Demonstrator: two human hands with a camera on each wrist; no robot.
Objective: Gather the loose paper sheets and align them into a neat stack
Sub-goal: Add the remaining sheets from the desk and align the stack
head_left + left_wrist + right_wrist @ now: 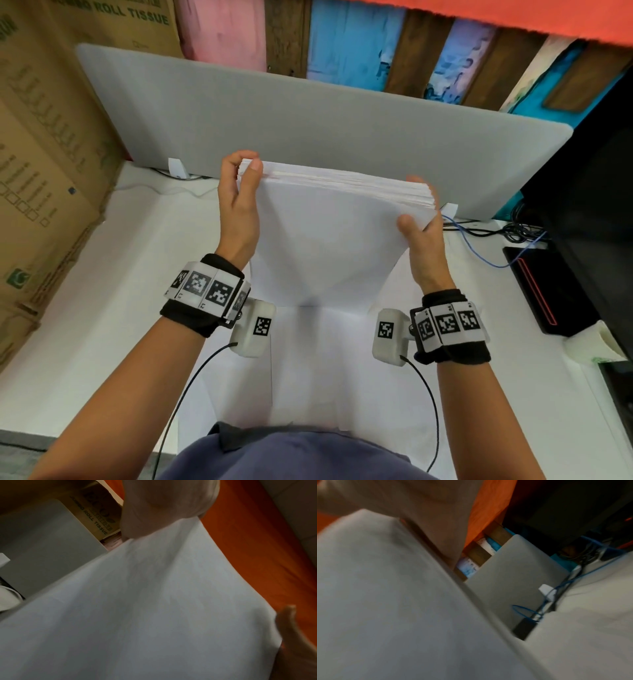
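A thick stack of white paper sheets (329, 236) stands upright on its lower edge, over the white desk (113, 308). My left hand (239, 205) grips the stack's left side near the top corner, thumb on the near face. My right hand (419, 226) grips the right side, thumb on the near face and fingers behind. The top edge shows many sheet edges, slightly uneven. In the left wrist view the paper stack (154, 608) fills the frame below my thumb. In the right wrist view the paper stack (393, 601) is blurred. More white paper (308, 370) lies flat on the desk under the stack.
A grey divider panel (308, 120) stands behind the stack. Cardboard boxes (44, 154) rise at the left. A black monitor (589, 212) and its base (534, 287) stand at the right, with a blue cable (479, 250) and dark cables beside them.
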